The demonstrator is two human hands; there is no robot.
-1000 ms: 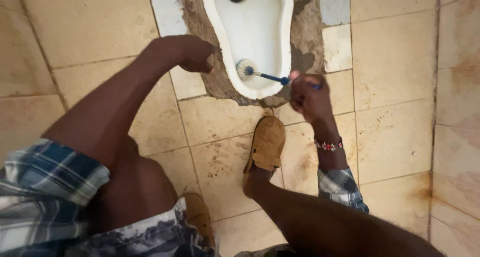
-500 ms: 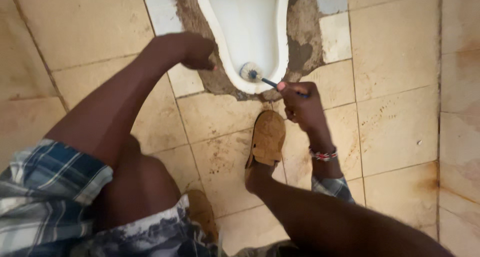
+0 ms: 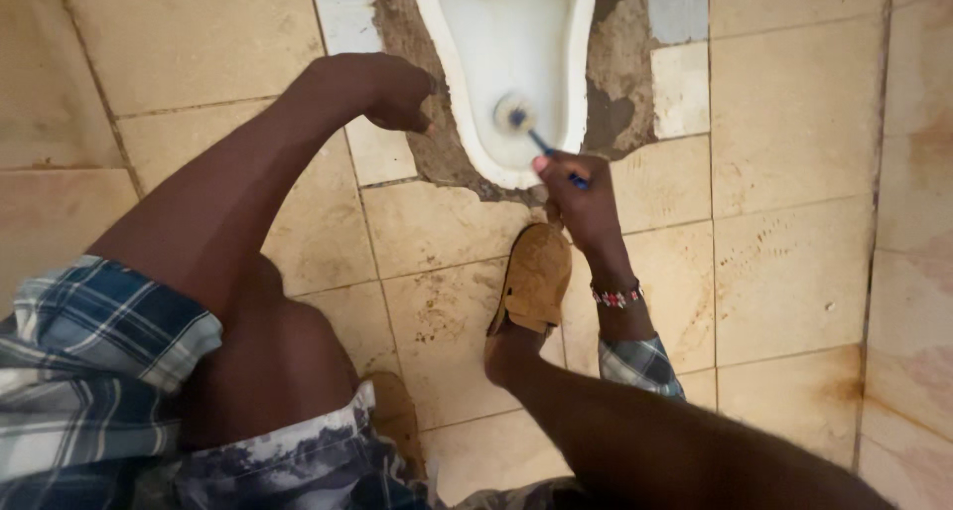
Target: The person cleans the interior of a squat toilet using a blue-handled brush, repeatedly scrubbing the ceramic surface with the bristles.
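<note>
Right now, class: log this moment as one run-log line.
right hand: grips blue-handled brush | brush head: inside white squat pan | left hand: fisted beside pan rim, holding nothing visible | foot: tan shoe on tiles

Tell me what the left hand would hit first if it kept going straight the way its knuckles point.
Likely the white rim of the squat toilet: the left hand is a closed fist just beside it, over the rough cement border. Height is unclear.

Stained beige floor tiles (grimy joints); perhaps damp.
</note>
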